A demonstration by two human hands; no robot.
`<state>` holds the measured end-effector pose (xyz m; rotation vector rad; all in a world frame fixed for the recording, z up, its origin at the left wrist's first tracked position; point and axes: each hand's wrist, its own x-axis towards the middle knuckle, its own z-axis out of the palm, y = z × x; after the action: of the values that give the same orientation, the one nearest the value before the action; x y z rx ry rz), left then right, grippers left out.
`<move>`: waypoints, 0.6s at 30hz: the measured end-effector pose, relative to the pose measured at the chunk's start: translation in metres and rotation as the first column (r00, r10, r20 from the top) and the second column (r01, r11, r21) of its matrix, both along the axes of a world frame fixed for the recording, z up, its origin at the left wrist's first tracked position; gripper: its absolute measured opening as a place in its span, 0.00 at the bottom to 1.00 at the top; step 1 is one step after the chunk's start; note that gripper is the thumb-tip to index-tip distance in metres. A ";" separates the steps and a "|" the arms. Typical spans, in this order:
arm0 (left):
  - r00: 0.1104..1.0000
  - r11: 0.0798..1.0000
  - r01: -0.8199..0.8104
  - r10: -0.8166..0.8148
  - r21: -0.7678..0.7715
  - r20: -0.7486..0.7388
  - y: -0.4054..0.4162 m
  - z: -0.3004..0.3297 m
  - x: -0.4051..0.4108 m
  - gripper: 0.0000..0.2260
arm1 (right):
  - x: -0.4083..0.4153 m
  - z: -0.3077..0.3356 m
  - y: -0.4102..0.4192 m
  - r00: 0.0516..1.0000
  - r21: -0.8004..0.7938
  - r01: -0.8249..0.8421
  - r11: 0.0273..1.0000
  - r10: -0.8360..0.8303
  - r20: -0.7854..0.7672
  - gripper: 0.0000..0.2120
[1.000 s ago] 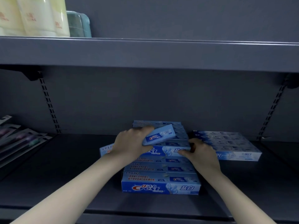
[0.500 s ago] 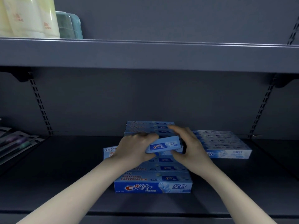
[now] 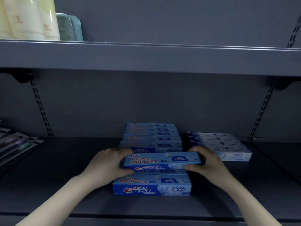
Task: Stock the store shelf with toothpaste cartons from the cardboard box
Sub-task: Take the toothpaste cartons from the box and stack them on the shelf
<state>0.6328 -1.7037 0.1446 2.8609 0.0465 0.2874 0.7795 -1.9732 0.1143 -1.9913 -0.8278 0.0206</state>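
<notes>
A blue toothpaste carton (image 3: pixel 161 161) lies crosswise between my hands, just above the row of several blue cartons (image 3: pixel 152 137) on the dark grey shelf (image 3: pixel 65 176). My left hand (image 3: pixel 107 163) grips its left end and my right hand (image 3: pixel 206 162) grips its right end. The front carton of the row (image 3: pixel 152 187) stands below it, logo facing me. A second, paler group of cartons (image 3: pixel 219 145) lies to the right. The cardboard box is out of view.
Toothbrush packs (image 3: pixel 17 144) lie at the shelf's left end. On the upper shelf (image 3: pixel 146 57) stand cream bottles (image 3: pixel 29 18) and a green-lidded container (image 3: pixel 70 26). Slotted uprights run down the back wall on both sides.
The carton was tilted in my left hand; my right hand came off the row and took its right end. It is now level and lower, over the row's front part.
</notes>
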 end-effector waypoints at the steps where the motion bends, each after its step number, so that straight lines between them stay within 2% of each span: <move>1: 1.000 0.997 -0.006 0.007 -0.074 0.003 0.002 -0.002 0.000 0.18 | 0.000 -0.003 0.000 1.000 0.005 0.012 1.000 -0.012 -0.028 0.15; 5: 0.997 0.975 -0.044 0.055 -0.220 0.046 0.007 -0.013 0.001 0.16 | -0.002 -0.009 0.005 0.994 0.042 0.050 0.998 -0.046 -0.098 0.16; 10: 0.980 0.946 -0.097 0.144 -0.310 0.134 0.011 -0.022 0.000 0.16 | -0.006 -0.014 0.008 0.989 0.126 0.095 0.988 -0.079 -0.124 0.19; 13: 0.962 0.921 -0.133 0.208 -0.365 0.174 0.011 -0.032 0.001 0.19 | -0.008 -0.018 0.011 0.986 0.115 0.148 0.982 -0.137 -0.094 0.23; 16: 0.924 0.877 -0.203 0.319 -0.435 0.212 0.009 -0.040 0.003 0.29 | -0.010 -0.019 0.016 0.981 0.090 0.186 0.978 -0.181 -0.065 0.28; 18: 0.912 0.822 -0.265 0.383 -0.504 0.144 0.007 -0.041 0.005 0.39 | -0.010 -0.019 0.020 0.978 0.068 0.202 0.977 -0.198 -0.062 0.30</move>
<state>0.6382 -1.6966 0.1040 2.2945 0.4977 0.5988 0.7691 -1.9535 0.0951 -1.9863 -0.5820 -0.0699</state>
